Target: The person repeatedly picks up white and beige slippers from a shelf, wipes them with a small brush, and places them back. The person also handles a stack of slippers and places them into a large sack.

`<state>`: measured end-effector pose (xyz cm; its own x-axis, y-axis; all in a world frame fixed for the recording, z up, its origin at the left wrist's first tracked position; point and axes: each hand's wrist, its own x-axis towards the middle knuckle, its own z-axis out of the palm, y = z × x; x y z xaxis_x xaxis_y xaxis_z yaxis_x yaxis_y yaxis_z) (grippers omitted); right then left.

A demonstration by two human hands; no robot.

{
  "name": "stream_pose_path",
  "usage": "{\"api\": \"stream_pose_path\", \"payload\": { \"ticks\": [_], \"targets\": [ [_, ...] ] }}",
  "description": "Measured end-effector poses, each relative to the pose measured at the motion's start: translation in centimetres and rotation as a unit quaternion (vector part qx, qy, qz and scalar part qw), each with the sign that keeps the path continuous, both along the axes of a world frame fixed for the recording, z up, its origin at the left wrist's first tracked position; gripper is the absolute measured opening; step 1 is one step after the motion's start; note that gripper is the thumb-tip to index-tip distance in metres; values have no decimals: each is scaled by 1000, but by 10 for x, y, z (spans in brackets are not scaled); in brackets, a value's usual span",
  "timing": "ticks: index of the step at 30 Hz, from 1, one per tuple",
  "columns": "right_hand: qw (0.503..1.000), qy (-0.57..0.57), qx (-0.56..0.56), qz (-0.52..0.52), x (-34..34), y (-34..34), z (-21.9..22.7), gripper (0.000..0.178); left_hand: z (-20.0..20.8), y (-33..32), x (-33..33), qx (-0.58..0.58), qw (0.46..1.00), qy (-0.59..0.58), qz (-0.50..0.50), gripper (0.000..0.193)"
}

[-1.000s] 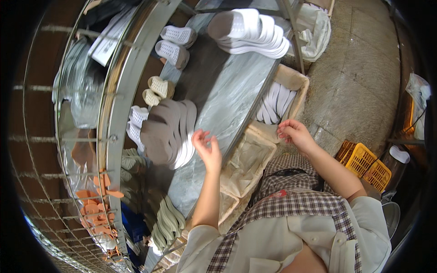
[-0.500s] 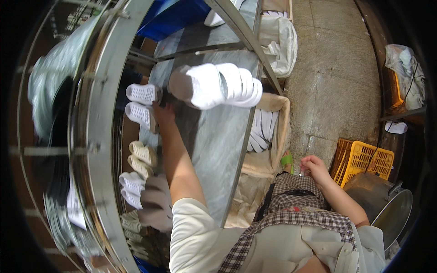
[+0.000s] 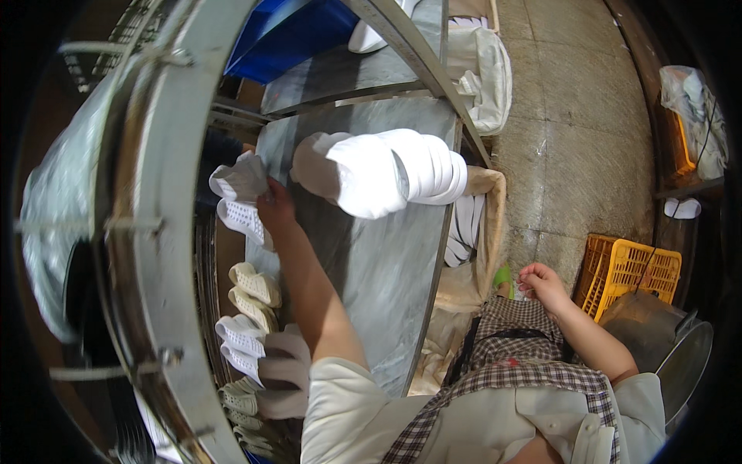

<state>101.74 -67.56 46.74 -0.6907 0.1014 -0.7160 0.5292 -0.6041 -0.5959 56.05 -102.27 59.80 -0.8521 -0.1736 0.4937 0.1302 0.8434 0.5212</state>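
My left arm reaches over the grey tabletop [image 3: 348, 294]. At the edge of the rack, my left hand [image 3: 276, 205] has its fingers closed on the heel end of a white shoe [image 3: 240, 178], which is tilted. Right beside it lies a second white shoe [image 3: 243, 220] with a pattern of holes. On the tabletop to the right of this hand is a stack of white, rounded shoe pieces [image 3: 371, 174]. My right hand [image 3: 542, 286] hangs over my checked apron with its fingers curled in; what it holds, if anything, is too small to make out.
Cream shoes [image 3: 255, 286] and more white shoes [image 3: 241, 344] line the rack behind its metal rail [image 3: 182, 201]. A lined bin [image 3: 495, 209] of white strips stands past the table. On the right are a yellow crate [image 3: 641, 271] and a metal pot [image 3: 657, 325]. A blue bin [image 3: 297, 39] is at the back.
The farther white shoe has turned and tilted under my left hand. My right hand keeps its curled pose. The whole view has shifted slightly.
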Motion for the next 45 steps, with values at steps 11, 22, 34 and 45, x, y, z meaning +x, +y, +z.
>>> {"api": "stream_pose_path", "payload": {
  "ticks": [11, 22, 34, 45],
  "targets": [
    [935, 316, 6, 161, -16, -19, 83, 44, 73, 67, 396, 919, 263, -252, -152, 33],
    [851, 433, -277, 103, 10, -63, 164, 85, 79, 80, 538, 594, 579, -493, -264, 84],
    [924, 204, -322, 42, 49, -22, 157, 78, 64, 176, 427, 401, 702, -474, -350, 39],
    [927, 92, -362, -39, 61, 9, 134, 77, 5, 203, 401, 441, 603, -613, -259, 25]
  ]
}}
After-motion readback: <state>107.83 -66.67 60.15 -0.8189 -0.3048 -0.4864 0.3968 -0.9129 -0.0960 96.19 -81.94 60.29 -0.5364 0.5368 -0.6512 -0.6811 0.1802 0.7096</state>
